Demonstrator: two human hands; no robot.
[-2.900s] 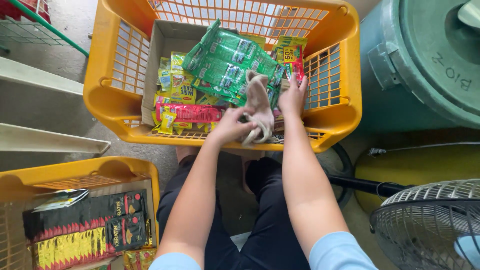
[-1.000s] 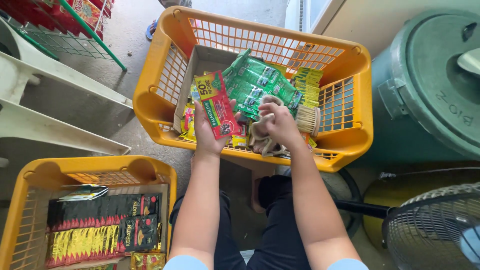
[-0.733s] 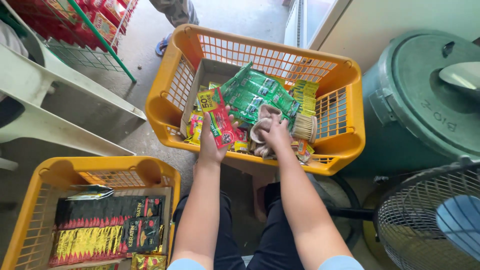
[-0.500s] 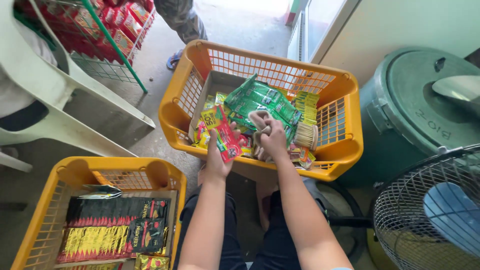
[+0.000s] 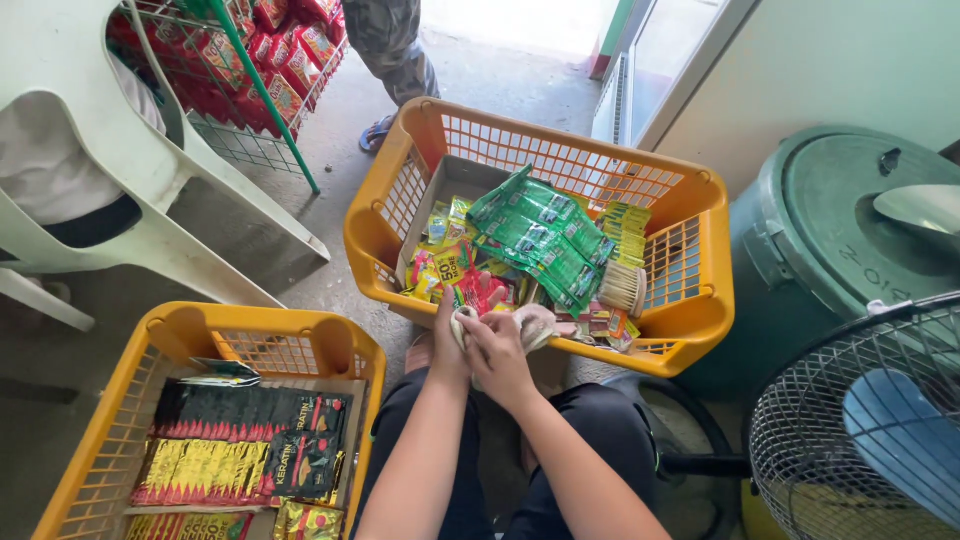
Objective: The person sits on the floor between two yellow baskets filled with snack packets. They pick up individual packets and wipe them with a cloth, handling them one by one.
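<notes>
Both hands closed, left hand (image 5: 447, 322) on red packet (image 5: 483, 291), right hand (image 5: 497, 352) on beige cloth (image 5: 535, 325), green sachet strips (image 5: 540, 235) in orange basket (image 5: 700, 310)

Bare forearms, no sleeves in view, bare left hand (image 5: 450, 335), bare right hand (image 5: 497, 355), black trousers.

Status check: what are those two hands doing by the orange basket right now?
Left hand and right hand together, gripping a pale cloth. At the near rim of the orange basket of sachets. Nothing blocking.
</notes>
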